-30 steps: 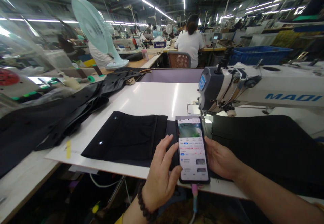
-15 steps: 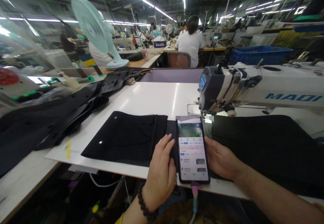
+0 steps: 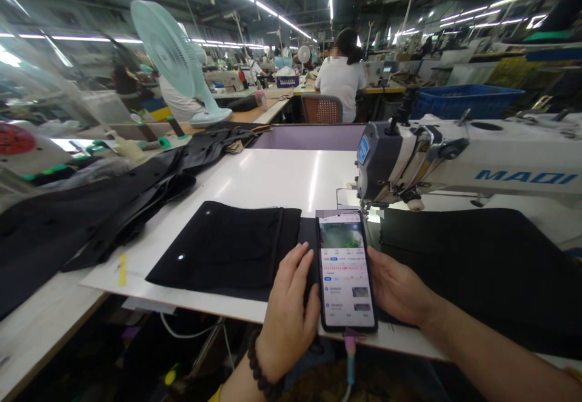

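Note:
A lit smartphone [image 3: 348, 274] stands tilted toward me at the table's front edge, a cable [image 3: 350, 353] plugged into its lower end. My right hand [image 3: 398, 284] grips its right side, the fingers partly hidden behind it. Just left of the phone, my left hand [image 3: 293, 308] has its fingers stretched out and holds nothing; its fingertips lie over the edge of a black fabric piece [image 3: 231, 247] with two metal eyelets. Another black fabric piece [image 3: 473, 268] spreads out to the right, beneath my right forearm.
A sewing machine [image 3: 454, 153] reaches in from the right above the white tabletop [image 3: 273, 171]. Black fabric [image 3: 113, 208] is heaped along the left. Beyond are a pale green fan [image 3: 168, 50], a blue crate [image 3: 466, 100] and a seated person in white [image 3: 341, 80].
My hands and the phone stay almost where they were; the left thumb has shifted slightly closer to the phone. The seated person's head has turned a little.

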The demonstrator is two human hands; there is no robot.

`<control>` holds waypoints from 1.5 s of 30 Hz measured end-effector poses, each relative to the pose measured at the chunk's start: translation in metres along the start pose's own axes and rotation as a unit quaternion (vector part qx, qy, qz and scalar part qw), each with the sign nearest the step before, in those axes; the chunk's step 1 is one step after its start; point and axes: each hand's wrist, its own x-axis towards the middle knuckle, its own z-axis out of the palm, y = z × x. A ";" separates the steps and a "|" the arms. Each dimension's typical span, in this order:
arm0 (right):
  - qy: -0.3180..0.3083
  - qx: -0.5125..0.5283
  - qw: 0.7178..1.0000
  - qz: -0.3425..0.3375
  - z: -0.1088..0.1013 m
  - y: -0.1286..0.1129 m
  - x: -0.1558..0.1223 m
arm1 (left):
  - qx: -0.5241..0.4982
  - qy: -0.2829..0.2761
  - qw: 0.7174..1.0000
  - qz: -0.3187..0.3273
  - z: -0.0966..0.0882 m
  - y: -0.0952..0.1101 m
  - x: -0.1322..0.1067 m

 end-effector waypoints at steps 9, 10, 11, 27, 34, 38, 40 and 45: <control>0.014 -0.021 1.000 0.006 0.003 -0.001 -0.001 | 0.004 -0.006 1.000 0.004 0.000 -0.001 -0.001; 0.014 -0.019 1.000 0.006 0.003 -0.001 -0.001 | 0.002 -0.008 1.000 0.005 0.000 -0.002 -0.001; 0.012 -0.017 1.000 0.006 0.003 -0.001 -0.001 | 0.000 -0.009 1.000 0.005 0.001 -0.002 -0.001; 0.012 -0.018 1.000 0.002 0.005 0.000 -0.001 | -0.009 -0.007 1.000 0.005 0.001 -0.003 -0.001; -0.006 -0.026 1.000 0.004 0.002 0.000 0.000 | -0.009 -0.012 1.000 0.004 0.001 -0.003 -0.001; 0.001 -0.026 1.000 0.003 0.001 0.000 0.000 | -0.012 -0.011 1.000 0.004 0.001 -0.004 -0.001; 0.001 -0.023 1.000 0.005 0.002 0.000 0.000 | -0.013 -0.008 1.000 0.004 0.001 -0.004 -0.001; 0.005 -0.016 1.000 0.004 0.002 0.001 0.000 | -0.014 -0.006 1.000 0.003 0.001 -0.004 0.000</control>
